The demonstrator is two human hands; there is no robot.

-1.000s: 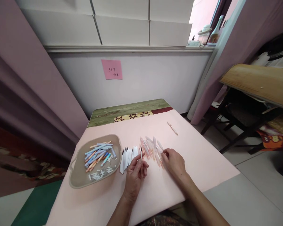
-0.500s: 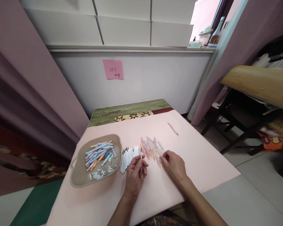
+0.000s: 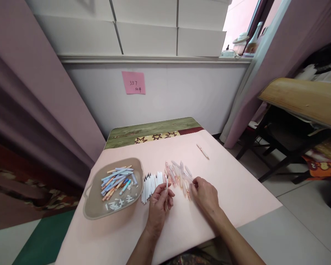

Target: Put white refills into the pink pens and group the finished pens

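Well off to the left of the left hand's fingers sits a tan tray (image 3: 91,206), and in it lies a loose heap of blue and orange pen barrels (image 3: 116,181), with small pale bits (image 3: 118,202) nearer the tray's front edge. Just left of those fingers, a row of white refills (image 3: 151,183) with dark tips lies side by side on the pink cloth (image 3: 237,184). The left hand (image 3: 159,206) is curled nearly closed, its thumb and fingertips pinching one thin white refill (image 3: 167,181) that stands upright above the knuckles. Between the two hands and just beyond them, clear pinkish pen shells (image 3: 178,173) are scattered on the cloth. The right hand (image 3: 205,195) rests palm down with its fingers bent loosely, the fingertips touching the near edge of those shells; whether it has hold of one cannot be told. Well beyond the right fingers, a single pen (image 3: 202,151) lies alone on the cloth. Farther back, a pink note (image 3: 134,82) is stuck to the white wall.
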